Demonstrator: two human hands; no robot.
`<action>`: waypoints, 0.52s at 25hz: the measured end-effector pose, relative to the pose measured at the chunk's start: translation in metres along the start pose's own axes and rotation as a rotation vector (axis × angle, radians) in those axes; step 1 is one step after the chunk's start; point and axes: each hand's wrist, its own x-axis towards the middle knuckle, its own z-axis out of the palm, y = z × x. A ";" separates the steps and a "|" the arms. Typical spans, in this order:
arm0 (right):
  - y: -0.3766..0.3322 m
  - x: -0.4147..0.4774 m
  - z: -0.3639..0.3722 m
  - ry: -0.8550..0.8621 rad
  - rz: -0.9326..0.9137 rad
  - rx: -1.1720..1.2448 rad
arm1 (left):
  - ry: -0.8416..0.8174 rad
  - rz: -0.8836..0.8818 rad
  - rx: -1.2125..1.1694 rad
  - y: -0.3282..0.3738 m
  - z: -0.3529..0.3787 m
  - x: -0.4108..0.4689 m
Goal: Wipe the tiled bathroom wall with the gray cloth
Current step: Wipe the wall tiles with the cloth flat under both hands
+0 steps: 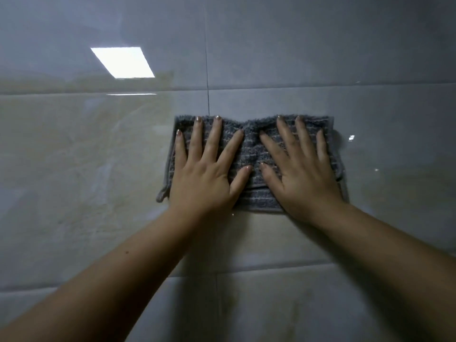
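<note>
A glossy tiled wall (320, 45) fills the whole view. It is made of large rectangular tiles in pale gray and beige with a faint marbled cloudiness. The glaze is smooth and mirror-like, and a bright, slanted reflection of a light (123, 62) sits at upper left. Thin grout lines (206, 58) divide the tiles: one dark vertical line runs down to the cloth's top edge, and shallow horizontal joints cross above and below.

Two bare forearms reach up from the bottom corners. Pressed flat against the wall, a little right of centre, is the gray cloth (251, 149). It is a folded rectangle of nubby, ribbed terry with a fuzzy top edge and a stitched hem, bunched slightly in the middle. The left hand (204, 176) lies on its left half and the right hand (303, 178) on its right half. Both are palm down with fingers straight and fanned apart, thumbs nearly meeting. Neither hand pinches the fabric; they hold it only by pressing.

This looks like the middle of a wiping stroke. How much of the wall is already clean cannot be told. The next move likely calls for even pressure from both palms sliding together, so the soft cloth does not ruck up or slip on the slick glaze. A small hanging loop (161, 196) dangles at the cloth's lower left corner.
</note>
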 end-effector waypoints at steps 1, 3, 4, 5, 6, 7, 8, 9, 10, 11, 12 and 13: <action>0.003 -0.009 0.002 -0.016 -0.035 -0.018 | -0.018 -0.020 0.011 0.006 0.002 -0.011; 0.013 -0.001 0.000 -0.019 -0.065 -0.019 | -0.051 -0.058 0.017 0.010 0.002 -0.003; 0.018 0.012 -0.003 -0.026 -0.039 -0.006 | -0.061 -0.077 0.013 0.011 0.000 0.013; 0.022 0.027 -0.006 -0.038 0.002 0.007 | -0.069 -0.091 0.009 0.011 -0.003 0.030; 0.026 0.038 -0.008 -0.046 0.041 0.017 | -0.074 -0.104 0.008 0.012 -0.004 0.043; 0.028 0.043 -0.008 -0.042 0.064 0.025 | -0.074 -0.114 0.001 0.012 -0.004 0.050; 0.028 0.041 -0.008 -0.031 0.063 0.030 | -0.074 -0.117 -0.005 0.012 -0.004 0.048; 0.025 0.031 -0.005 -0.012 0.040 0.028 | -0.073 -0.114 -0.002 0.013 -0.001 0.036; 0.021 0.016 -0.002 0.013 0.002 0.026 | -0.066 -0.105 0.008 0.015 0.002 0.018; 0.017 -0.002 0.001 0.037 -0.034 0.026 | -0.053 -0.098 0.019 0.019 0.005 -0.003; 0.013 -0.022 0.004 0.051 -0.060 0.023 | -0.037 -0.093 0.028 0.024 0.009 -0.026; 0.010 -0.042 0.006 0.053 -0.080 0.016 | -0.029 -0.089 0.039 0.031 0.012 -0.047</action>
